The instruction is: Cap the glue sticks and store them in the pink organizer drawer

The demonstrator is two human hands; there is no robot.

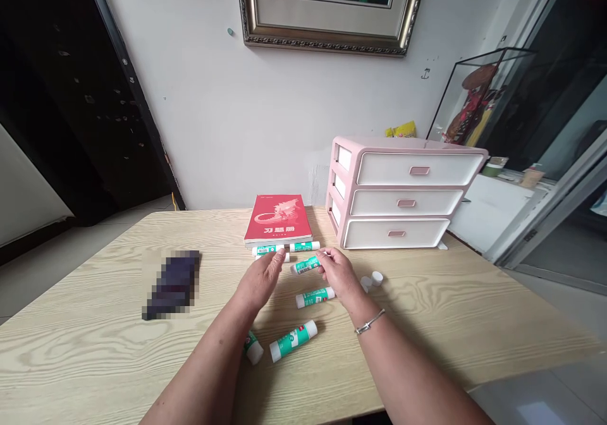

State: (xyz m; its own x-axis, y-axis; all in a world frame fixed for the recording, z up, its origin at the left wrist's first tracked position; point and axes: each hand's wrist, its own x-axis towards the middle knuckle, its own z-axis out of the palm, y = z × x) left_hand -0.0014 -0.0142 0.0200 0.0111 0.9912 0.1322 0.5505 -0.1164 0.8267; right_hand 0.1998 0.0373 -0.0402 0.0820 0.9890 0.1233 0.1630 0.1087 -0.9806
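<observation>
Glue sticks (306, 265): seven | right fingers (328, 258): pinching one, nearly closed | left fingers (274, 262): open, holding nothing | white caps (371, 280): two | counter (95, 349): one

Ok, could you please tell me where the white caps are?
In the head view, the white caps sit on the table, right of the right hand, in front of the pink drawer unit.

Glue sticks (293, 341) lie on the worktop (95, 343), with a book (279, 218) behind them. Drawers (403, 194) stand right of the book.
</observation>
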